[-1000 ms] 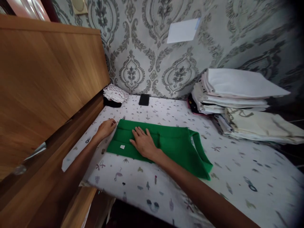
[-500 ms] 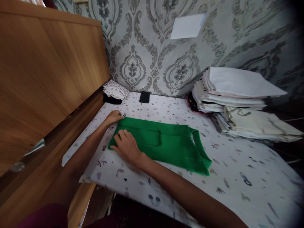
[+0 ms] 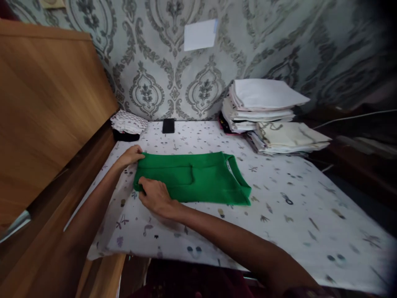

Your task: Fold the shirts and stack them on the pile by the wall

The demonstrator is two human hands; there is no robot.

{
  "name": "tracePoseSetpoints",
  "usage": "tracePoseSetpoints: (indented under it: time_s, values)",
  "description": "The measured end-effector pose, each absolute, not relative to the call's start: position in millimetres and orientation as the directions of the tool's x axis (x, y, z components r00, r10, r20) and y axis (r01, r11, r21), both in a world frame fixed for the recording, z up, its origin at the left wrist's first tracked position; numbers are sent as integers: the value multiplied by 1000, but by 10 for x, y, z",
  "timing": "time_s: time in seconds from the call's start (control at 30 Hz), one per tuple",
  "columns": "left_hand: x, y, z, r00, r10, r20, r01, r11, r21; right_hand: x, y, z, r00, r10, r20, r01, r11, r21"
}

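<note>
A green garment (image 3: 198,178), folded into a long strip, lies on the white patterned table cover (image 3: 279,215); its neck opening faces right. My left hand (image 3: 132,155) pinches the far left corner of the garment. My right hand (image 3: 155,195) grips the near left corner, fingers curled over the edge. Both hands sit at the strip's left end.
A wooden headboard-like panel (image 3: 46,107) stands along the left. At the back are a small folded patterned cloth (image 3: 128,123), a black phone (image 3: 168,125) and a stack of folded white and cream linens (image 3: 266,111). Patterned wallpaper with a white paper note (image 3: 199,34) rises behind.
My right hand slid left from the garment's middle to its near left corner and closed on it. My left hand stayed at the far left corner. The camera view shifted right.
</note>
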State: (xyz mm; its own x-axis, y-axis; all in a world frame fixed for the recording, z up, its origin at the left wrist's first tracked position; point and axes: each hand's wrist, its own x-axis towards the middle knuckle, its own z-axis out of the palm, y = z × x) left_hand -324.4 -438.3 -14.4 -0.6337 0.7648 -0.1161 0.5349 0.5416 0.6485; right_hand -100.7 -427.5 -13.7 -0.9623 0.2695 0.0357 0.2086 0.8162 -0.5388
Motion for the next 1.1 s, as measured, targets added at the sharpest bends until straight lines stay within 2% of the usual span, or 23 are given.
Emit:
tracePoseSetpoints:
  time_s: [0.1,0.17,0.23,0.33,0.5,0.63,0.77,0.9,1.0,1.1]
  values:
    - [-3110,-4353,83,-577,804,-141,480,474,738,-863,-4132,-197,-890,452,59,245,584,-774]
    - [-3019,-4267,211,-527,835,-159,439,428,790,-748,-4040,-266,-844,534,52,174,364,-915]
    - [-2921,-4127,297,-480,856,-192,394,406,825,-615,-3961,-336,-815,579,-19,94,100,-991]
    - [-2756,-3842,327,-434,867,-246,312,401,862,-382,-3875,-411,-783,602,-156,5,-245,-970]
    - [-2470,-3360,168,-368,861,-351,338,475,812,-3,-3790,-414,-737,591,-328,-66,-545,-836]
    - [-2370,-3180,32,-324,850,-415,479,526,703,139,-3739,-362,-676,554,-486,-17,-671,-741]
    - [-2434,-3199,-14,-252,873,-417,540,484,688,155,-3699,-320,-690,512,-512,19,-694,-720]
    - [-2498,-3215,-57,-166,955,-246,699,290,654,153,-3689,-321,-730,463,-503,61,-689,-722]
    - [-2505,-3178,-74,-153,982,-106,751,186,634,168,-3704,-314,-732,467,-497,62,-680,-731]
    - [-2496,-3138,-82,-103,992,-66,775,122,620,196,-3712,-285,-718,495,-490,65,-653,-755]
